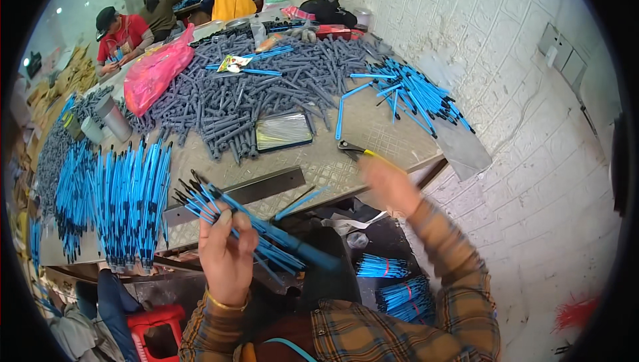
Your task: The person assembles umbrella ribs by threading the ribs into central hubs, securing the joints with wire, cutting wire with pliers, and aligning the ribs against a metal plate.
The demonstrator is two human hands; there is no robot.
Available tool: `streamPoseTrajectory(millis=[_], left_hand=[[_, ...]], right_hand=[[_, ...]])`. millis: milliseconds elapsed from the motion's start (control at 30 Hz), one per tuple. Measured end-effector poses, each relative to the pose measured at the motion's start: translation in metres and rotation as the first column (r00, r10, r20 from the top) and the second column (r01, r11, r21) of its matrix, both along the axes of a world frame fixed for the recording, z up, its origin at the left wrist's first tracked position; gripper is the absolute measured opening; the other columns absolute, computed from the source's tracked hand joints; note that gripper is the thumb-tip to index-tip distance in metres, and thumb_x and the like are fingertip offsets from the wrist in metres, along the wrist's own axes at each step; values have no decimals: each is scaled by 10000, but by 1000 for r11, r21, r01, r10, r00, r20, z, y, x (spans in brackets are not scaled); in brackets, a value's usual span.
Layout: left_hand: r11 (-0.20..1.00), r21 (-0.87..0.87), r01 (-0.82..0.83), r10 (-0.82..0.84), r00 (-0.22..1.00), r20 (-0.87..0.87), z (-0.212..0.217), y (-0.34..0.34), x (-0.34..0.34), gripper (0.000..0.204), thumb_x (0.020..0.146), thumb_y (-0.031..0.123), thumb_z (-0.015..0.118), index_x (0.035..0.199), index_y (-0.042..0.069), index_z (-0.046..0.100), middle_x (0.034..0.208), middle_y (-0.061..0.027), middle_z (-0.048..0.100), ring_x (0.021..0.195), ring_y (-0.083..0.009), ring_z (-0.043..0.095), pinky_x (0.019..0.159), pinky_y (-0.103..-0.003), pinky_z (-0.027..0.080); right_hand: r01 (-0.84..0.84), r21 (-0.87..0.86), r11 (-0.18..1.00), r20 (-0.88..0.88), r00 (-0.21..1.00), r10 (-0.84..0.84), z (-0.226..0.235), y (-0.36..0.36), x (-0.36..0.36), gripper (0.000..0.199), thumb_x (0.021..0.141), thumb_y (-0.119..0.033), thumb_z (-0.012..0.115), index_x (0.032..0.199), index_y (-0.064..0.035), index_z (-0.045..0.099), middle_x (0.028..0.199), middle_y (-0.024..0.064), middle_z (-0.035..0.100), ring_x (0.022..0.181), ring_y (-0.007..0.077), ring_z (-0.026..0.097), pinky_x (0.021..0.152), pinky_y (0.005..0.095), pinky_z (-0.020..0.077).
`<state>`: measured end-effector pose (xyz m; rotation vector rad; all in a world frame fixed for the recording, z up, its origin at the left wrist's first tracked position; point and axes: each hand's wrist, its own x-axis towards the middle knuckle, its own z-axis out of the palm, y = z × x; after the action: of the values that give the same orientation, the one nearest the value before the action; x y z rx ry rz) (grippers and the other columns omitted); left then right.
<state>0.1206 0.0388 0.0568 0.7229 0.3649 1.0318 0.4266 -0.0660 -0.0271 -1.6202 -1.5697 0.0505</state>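
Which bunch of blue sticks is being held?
The slanting bunch in the left hand; the other blue bunches rest on the table or below it.

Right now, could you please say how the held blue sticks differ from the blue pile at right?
The held sticks are gripped by the left hand; the pile rests on the table. The held sticks are fewer than those in the pile. Both are blue with black tips.

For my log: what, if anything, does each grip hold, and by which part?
Left grip: blue sticks, near their dark upper ends. Right grip: at the handle of the pliers; blur hides whether they're held.
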Motion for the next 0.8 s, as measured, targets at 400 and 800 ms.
streamPoseTrajectory(millis=[400, 800], left_hand=[[861, -72, 503, -506, 834, -221, -3, 2, -29, 249, 917, 178, 507, 1098, 8, 521, 941, -132, 632, 788, -178, 620, 709, -264, 493], [996, -79, 30, -30, 1000, -3, -32, 20, -42, 173, 892, 100, 539, 1057, 51, 526, 1087, -140, 597, 990, -227, 593, 855, -338, 490]], right_hand=[[637, -79, 767, 618, 635, -464, -2, -12, 176, 284, 928, -255, 437, 853, -6, 551, 790, 217, 578, 687, 374, 544, 588, 453, 419], [166, -39, 985, 94, 982, -162, 53, -12, -81, 200, 885, -79, 472, 709, -7, 409, 605, 120, 323, 551, 204, 301, 494, 334, 304]])
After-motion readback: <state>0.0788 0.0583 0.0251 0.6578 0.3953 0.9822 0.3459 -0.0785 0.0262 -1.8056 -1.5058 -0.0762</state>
